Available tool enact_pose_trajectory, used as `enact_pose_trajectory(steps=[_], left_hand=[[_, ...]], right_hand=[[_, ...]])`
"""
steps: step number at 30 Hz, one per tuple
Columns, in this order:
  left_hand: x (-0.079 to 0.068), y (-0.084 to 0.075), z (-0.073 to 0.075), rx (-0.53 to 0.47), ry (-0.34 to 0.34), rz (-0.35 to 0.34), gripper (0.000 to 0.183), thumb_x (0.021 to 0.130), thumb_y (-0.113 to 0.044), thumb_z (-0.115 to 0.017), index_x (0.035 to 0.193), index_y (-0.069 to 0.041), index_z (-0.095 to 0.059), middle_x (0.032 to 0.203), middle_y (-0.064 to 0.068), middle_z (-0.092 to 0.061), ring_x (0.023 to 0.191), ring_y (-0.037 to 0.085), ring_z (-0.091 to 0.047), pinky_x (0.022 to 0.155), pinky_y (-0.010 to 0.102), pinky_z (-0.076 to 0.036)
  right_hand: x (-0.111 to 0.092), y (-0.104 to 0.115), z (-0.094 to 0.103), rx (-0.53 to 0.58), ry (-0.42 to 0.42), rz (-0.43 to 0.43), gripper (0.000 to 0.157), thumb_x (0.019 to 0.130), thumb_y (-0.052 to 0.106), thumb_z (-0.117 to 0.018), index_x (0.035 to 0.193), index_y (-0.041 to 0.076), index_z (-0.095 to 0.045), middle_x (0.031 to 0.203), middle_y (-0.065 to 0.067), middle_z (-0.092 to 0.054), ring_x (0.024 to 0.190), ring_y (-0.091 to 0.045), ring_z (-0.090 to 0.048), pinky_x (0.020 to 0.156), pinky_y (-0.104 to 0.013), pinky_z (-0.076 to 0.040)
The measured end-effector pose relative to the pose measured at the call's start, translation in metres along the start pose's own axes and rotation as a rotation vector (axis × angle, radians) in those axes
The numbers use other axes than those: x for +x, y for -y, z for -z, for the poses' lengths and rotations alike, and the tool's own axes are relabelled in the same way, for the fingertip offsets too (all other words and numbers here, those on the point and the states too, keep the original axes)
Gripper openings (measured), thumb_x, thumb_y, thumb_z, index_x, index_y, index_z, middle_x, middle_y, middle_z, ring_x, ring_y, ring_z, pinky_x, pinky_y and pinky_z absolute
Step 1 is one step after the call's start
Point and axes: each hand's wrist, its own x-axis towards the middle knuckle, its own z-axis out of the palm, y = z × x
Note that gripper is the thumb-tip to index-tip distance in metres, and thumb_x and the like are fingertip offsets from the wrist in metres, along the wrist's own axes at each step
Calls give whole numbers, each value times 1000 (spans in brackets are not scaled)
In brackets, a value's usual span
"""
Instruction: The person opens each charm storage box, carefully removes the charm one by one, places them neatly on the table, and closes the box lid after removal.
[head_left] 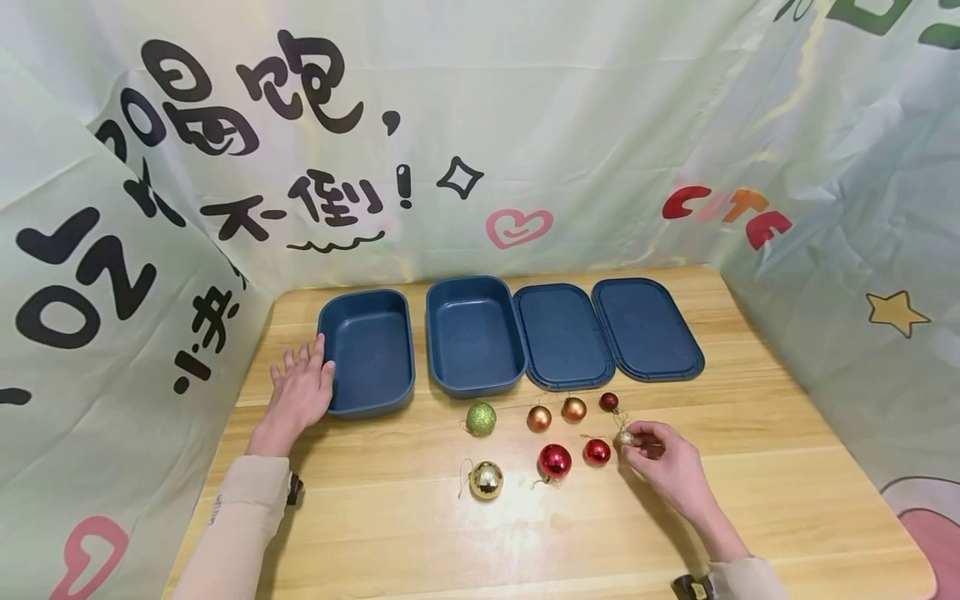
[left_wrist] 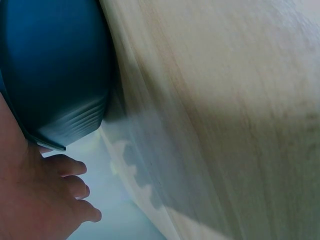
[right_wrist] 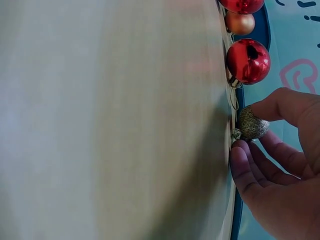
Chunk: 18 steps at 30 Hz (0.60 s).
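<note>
My right hand (head_left: 667, 462) pinches a small gold glitter Christmas bauble (right_wrist: 252, 123) between thumb and fingertips, at the right end of the baubles. Beside it are a shiny red bauble (head_left: 597, 452) and a small dark red one (head_left: 609, 402). My left hand (head_left: 300, 392) rests at the left rim of a deep blue box (head_left: 371, 350), its fingers spread and fairly straight. In the left wrist view, the hand (left_wrist: 40, 195) lies against the box's edge, with part of it hidden behind the wall.
Another blue box (head_left: 476, 333) stands beside the first, then two flat blue lids (head_left: 566, 337). Before them lie a green glitter bauble (head_left: 482, 418), copper baubles (head_left: 539, 418), a larger red bauble (head_left: 555, 461) and a shiny gold one (head_left: 486, 480). Printed cloth (head_left: 585, 125) surrounds the wooden table (head_left: 420, 542).
</note>
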Motion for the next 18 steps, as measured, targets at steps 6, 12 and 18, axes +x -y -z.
enact_pose_trajectory(steps=[6,12,18], left_hand=[[0,1,0,-5,7,4,63,116,-31,-26,169,-2,-7,167,43,-13,155,66,-3,117,84,0],[0,0,1,-4,16,8,64,116,-35,-21,169,-3,-5,167,42,-13,155,65,-3,117,84,0],[-1,0,1,0,13,7,67,115,-42,-14,169,-3,-5,167,42,-14,155,65,-3,117,84,0]], right_hand=[[0,0,0,-11,14,-6,29,85,-3,-81,113,-5,-72,99,-14,-75,83,4,-62,73,-12,-55],[0,2,0,-26,32,-16,28,85,-2,-81,111,-4,-72,98,-13,-73,82,4,-61,73,-13,-55],[2,3,1,-47,66,-31,27,86,0,-81,112,-3,-72,98,-12,-73,83,1,-63,73,-15,-56]])
